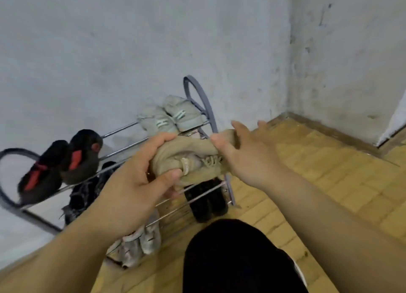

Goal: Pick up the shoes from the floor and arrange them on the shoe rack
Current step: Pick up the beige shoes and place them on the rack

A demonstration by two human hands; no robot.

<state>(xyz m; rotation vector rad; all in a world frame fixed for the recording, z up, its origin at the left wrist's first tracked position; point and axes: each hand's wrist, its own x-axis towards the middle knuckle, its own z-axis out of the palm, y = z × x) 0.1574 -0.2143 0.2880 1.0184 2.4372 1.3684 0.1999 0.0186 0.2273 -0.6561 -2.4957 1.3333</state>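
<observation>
Both my hands hold a pair of tan shoes (193, 158) over the metal shoe rack (123, 149). My left hand (129, 183) grips the shoes' near left end, thumb on top. My right hand (243, 154) grips their right end. On the top shelf stand a black-and-red pair (63, 163) at the left and a pale grey-green pair (171, 117) at the right. Lower shelves hold a dark patterned pair (83, 196), a black pair (206, 202) and a light grey pair (138, 242) at the bottom.
The rack stands against a grey-white wall (131, 51) that meets another wall at a corner on the right. The floor (318, 172) has tan brick-pattern tiles. My dark-clothed knee (232, 257) fills the bottom centre.
</observation>
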